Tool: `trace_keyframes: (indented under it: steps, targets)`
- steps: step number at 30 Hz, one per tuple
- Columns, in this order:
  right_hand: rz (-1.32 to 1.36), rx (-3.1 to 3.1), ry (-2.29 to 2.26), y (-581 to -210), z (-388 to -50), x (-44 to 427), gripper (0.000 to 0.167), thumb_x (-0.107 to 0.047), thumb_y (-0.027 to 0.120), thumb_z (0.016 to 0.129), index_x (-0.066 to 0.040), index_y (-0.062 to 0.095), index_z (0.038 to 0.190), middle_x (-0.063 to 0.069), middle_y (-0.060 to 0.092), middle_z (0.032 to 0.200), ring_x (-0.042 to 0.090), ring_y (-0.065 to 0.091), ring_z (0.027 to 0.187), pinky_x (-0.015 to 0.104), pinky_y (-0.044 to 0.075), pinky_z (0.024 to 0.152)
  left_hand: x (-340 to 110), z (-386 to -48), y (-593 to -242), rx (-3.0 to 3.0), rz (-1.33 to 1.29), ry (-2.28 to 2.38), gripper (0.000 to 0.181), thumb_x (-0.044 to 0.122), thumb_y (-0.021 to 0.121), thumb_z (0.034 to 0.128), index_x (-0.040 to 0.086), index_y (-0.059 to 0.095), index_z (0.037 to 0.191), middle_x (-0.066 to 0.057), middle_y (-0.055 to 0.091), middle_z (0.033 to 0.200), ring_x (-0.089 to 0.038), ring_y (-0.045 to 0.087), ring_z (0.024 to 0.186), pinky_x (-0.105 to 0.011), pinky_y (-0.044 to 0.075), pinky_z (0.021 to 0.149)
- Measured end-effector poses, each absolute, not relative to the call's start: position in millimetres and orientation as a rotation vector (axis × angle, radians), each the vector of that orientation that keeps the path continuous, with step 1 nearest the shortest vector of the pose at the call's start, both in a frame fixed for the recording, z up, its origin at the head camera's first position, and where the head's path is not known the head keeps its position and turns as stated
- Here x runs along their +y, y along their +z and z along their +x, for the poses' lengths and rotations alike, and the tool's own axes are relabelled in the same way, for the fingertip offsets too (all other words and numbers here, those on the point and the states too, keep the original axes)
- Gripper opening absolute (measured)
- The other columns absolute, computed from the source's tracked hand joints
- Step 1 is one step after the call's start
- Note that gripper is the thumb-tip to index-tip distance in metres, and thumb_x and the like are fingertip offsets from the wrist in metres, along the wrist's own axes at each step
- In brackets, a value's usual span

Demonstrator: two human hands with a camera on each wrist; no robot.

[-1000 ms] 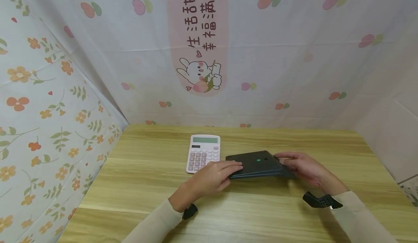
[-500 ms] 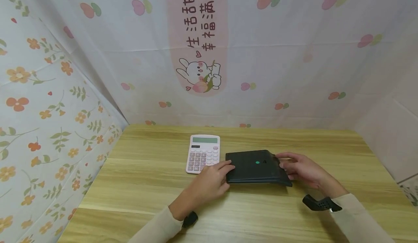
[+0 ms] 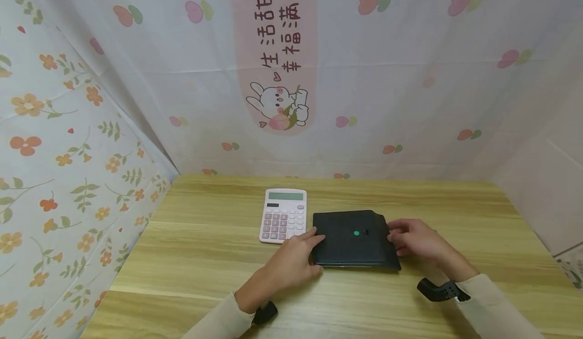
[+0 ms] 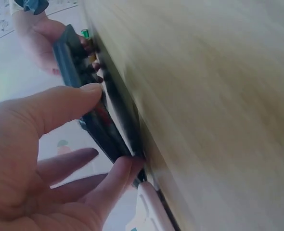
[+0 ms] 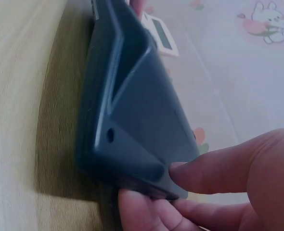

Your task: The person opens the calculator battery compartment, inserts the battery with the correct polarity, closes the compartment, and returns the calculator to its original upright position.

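Note:
A flat dark case with a green dot on its upper face lies between the two hands, close over the table; its exact kind is unclear. My left hand holds its left end, the thumb at the near edge and fingers on the left side. Around the right end, my right hand pinches a thin edge between thumb and fingers. In the right wrist view the case shows a wedge-shaped end with a small hole. In the left wrist view a long gap shows in the case, with a small green thing near it.
A pale pink calculator lies just left of the case, its lower right corner partly behind the left hand. The wooden table ends at a patterned cloth backdrop. Another flowered cloth hangs at the left.
The case has tilted so that its upper face shows more, and its near edge has come toward me. My left hand has slid back to the case's left edge. The right hand has shifted slightly nearer.

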State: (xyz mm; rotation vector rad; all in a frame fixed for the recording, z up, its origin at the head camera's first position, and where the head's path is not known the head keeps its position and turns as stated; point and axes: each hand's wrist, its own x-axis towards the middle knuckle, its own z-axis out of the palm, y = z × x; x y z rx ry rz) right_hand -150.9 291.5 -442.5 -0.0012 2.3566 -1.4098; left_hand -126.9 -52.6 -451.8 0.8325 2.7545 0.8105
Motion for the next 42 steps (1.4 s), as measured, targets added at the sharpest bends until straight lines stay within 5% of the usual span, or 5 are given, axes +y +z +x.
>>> trace_keyframes:
  steps: [5, 13, 19, 27, 42]
  targets:
    - [0.015, 2.391, -1.370, -441.2, -149.3, 285.0, 0.056, -0.004, 0.062, 0.107, 0.025, 0.043, 0.150, 0.024, 0.066, 0.121, 0.034, 0.072, 0.111, 0.044, 0.065, 0.084, -51.8, -128.5, -454.8, 2.717, 0.731, 0.955, 0.074, 0.019, 0.097, 0.0854, 0.000, 0.066, 0.150, -0.026, 0.056, 0.159, -0.039, 0.059, 0.144, -0.046, 0.050, 0.115]
    - [0.007, 2.429, -1.323, -441.9, -145.7, 280.6, 0.059, -0.006, 0.065, 0.107, 0.026, 0.041, 0.150, 0.019, 0.063, 0.112, 0.029, 0.069, 0.101, 0.046, 0.065, 0.084, -49.7, -127.8, -452.2, 2.675, 0.632, 1.121, 0.073, 0.017, 0.099, 0.0831, -0.004, 0.068, 0.145, -0.023, 0.064, 0.151, -0.023, 0.076, 0.113, -0.028, 0.061, 0.092]
    - [0.012, 2.484, -1.291, -442.7, -141.1, 276.6, 0.059, -0.008, 0.067, 0.107, 0.025, 0.044, 0.149, 0.017, 0.062, 0.112, 0.024, 0.069, 0.094, 0.043, 0.065, 0.081, -46.5, -125.2, -451.1, 2.699, 0.604, 1.144, 0.071, 0.015, 0.100, 0.0817, -0.004, 0.069, 0.143, -0.021, 0.068, 0.146, -0.023, 0.077, 0.108, -0.032, 0.062, 0.092]
    - [0.020, 2.552, -1.214, -440.2, -135.3, 270.4, 0.061, -0.012, 0.068, 0.107, 0.025, 0.044, 0.150, 0.026, 0.064, 0.122, 0.030, 0.073, 0.101, 0.042, 0.065, 0.078, -38.8, -121.7, -454.9, 2.752, 0.561, 1.116, 0.072, 0.017, 0.099, 0.0828, -0.005, 0.068, 0.144, -0.021, 0.068, 0.146, -0.034, 0.065, 0.136, -0.047, 0.054, 0.111]
    - [-0.019, 2.690, -1.096, -436.3, -121.0, 263.8, 0.062, -0.017, 0.073, 0.103, 0.021, 0.051, 0.148, 0.036, 0.067, 0.128, 0.046, 0.070, 0.114, 0.042, 0.064, 0.077, -32.4, -116.1, -454.8, 2.785, 0.561, 1.091, 0.073, 0.016, 0.099, 0.0810, -0.006, 0.067, 0.143, -0.028, 0.066, 0.147, -0.041, 0.064, 0.137, -0.050, 0.052, 0.112]
